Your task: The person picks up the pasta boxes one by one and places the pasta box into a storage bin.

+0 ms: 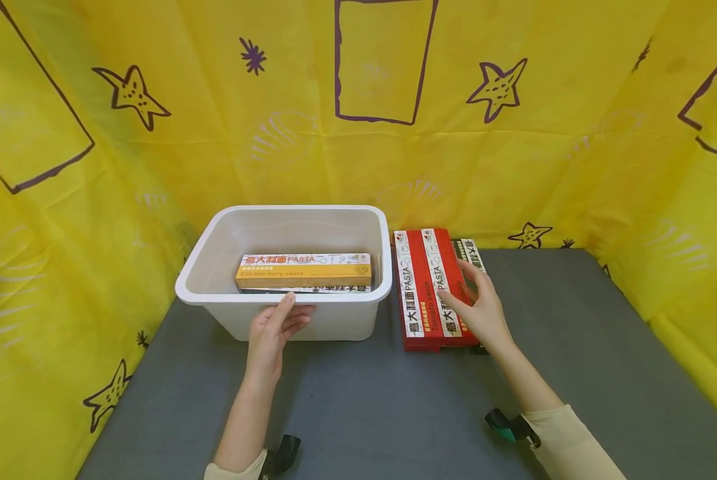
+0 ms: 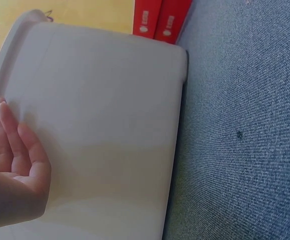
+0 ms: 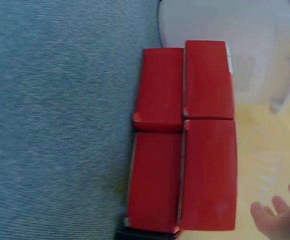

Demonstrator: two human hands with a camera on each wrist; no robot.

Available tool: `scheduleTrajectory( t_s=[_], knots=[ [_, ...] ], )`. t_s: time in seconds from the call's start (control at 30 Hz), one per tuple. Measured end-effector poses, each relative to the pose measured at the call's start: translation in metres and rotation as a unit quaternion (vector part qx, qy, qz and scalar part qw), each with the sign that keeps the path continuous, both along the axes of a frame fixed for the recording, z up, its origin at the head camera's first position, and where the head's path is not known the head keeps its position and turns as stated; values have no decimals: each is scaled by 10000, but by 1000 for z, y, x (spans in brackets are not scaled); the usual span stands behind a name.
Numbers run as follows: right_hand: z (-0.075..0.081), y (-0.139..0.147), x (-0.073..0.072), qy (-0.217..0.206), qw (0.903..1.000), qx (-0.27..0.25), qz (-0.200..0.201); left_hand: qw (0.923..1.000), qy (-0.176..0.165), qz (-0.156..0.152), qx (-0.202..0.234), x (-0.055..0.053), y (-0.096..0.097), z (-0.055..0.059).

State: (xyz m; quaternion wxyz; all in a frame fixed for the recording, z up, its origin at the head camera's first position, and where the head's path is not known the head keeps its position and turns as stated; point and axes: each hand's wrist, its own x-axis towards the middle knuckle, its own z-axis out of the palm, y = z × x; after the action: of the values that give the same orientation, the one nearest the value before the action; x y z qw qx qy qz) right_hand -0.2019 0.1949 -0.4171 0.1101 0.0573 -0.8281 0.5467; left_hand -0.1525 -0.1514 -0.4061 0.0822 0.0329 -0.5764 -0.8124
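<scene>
A white plastic bin (image 1: pixel 298 320) stands at the back, left of the middle. My left hand (image 1: pixel 277 330) grips its front rim, the thumb on top and the fingers against the outer wall; the left wrist view shows that hand (image 2: pixel 19 170) beside the wall. Inside the bin lies a yellow chicken curry pasta box (image 1: pixel 304 270) on top of a black-and-white box (image 1: pixel 334 290). Red tomato pasta boxes (image 1: pixel 421 287) are stacked right of the bin, their red ends (image 3: pixel 207 170) facing me. My right hand (image 1: pixel 481 307) hovers over their right side, thumb and fingers spread, holding nothing.
A dark box (image 1: pixel 471 253) with white print lies at the right of the red stack, partly hidden by it and my hand. The grey cloth tabletop (image 1: pixel 358 413) is bounded by a yellow patterned curtain (image 1: pixel 298 87) at the back and sides.
</scene>
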Motion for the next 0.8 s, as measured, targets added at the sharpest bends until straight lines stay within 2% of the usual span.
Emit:
scheduleTrajectory(
  t_s=[0.3,0.8],
  knots=[
    [-10,6,10,-220,9997,21,-61,10000,-12,-11,60,0,0,-1],
    [-27,19,20,-1002,9945,318,18,9999,89,6,-113,0,0,-1]
  ],
)
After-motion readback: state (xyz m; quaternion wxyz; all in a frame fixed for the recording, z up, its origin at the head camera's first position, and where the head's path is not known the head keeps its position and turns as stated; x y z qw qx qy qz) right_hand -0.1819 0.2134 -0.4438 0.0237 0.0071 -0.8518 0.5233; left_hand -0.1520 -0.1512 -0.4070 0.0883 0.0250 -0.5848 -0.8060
